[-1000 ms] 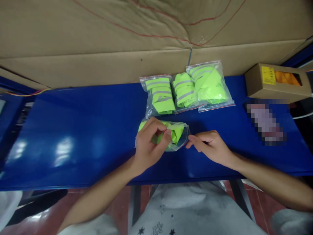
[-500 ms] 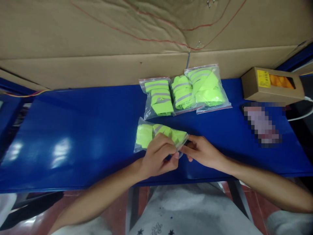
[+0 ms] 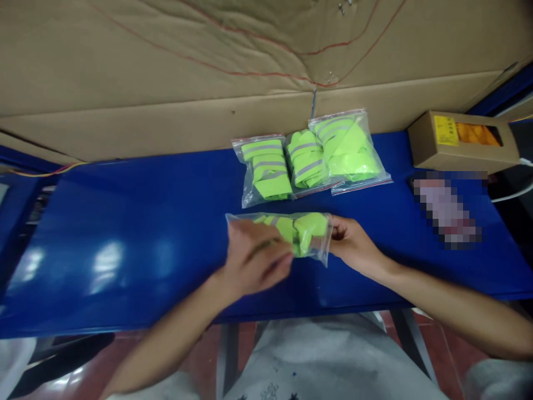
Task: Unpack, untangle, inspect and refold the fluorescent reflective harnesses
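Observation:
A clear zip bag holding neon-yellow reflective strap material lies low over the near part of the blue table. My right hand grips its right end, with some fingertips hidden behind the plastic. My left hand is over the bag's left half, curled and smeared by motion; whether it pinches the bag cannot be made out. Behind them lie three similar filled bags side by side: a left bag, a middle bag and a right bag, the last partly overlapping the middle one.
A cardboard box with a yellow label and orange contents stands at the back right. In front of it lies a pixelated phone-like object. A brown cardboard wall closes off the back of the blue table. A white cable runs at the right.
The bag has been turned so its long side runs level. My left hand has moved left, from the bag's right end to its left half. My right hand stays at the right end.

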Motion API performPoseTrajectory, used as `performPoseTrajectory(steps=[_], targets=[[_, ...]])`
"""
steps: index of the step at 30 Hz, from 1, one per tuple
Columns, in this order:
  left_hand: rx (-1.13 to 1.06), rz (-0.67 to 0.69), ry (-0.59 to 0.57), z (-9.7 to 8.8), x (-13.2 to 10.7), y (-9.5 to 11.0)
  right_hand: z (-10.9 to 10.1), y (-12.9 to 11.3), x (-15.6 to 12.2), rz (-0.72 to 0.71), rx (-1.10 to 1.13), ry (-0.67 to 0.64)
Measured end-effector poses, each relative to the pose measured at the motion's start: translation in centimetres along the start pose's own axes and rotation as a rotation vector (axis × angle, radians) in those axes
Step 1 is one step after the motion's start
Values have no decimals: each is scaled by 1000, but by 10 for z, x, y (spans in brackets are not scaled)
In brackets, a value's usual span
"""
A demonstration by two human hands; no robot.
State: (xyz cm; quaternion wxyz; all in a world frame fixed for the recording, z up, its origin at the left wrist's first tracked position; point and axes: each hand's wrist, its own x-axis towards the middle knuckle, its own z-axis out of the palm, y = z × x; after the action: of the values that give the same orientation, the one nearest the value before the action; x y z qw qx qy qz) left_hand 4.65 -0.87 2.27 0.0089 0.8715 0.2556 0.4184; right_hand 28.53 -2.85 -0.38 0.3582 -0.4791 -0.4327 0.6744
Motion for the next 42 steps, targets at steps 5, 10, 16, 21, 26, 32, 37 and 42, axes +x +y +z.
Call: performPoseTrajectory(steps=[5, 10, 16, 21, 26, 32, 37, 42], targets=[[-195, -370, -145, -10, 9, -34, -9, -2, 1, -158, -130, 119], [-279, -343, -258, 0, 3, -32, -12, -5, -2, -208, -239, 31], [-333, -324, -152, 10, -2, -22, -11, -9, -3, -108, -221, -34], [-420, -334, -150, 13, 0, -19, -10, -9, -2, -90, -148, -4], [-381, -374, -58, 11, 2, -21, -20, -14, -4, -206, -58, 207], [-286, -543, 79, -4, 6, -38, -36, -36, 0, -411, 265, 558], [-297, -644, 198, -15, 9, -53, -32, -43, -2, -326, 297, 569], [-319, -651, 232, -24, 3, -74, -30, -46, -7, -314, 301, 583]])
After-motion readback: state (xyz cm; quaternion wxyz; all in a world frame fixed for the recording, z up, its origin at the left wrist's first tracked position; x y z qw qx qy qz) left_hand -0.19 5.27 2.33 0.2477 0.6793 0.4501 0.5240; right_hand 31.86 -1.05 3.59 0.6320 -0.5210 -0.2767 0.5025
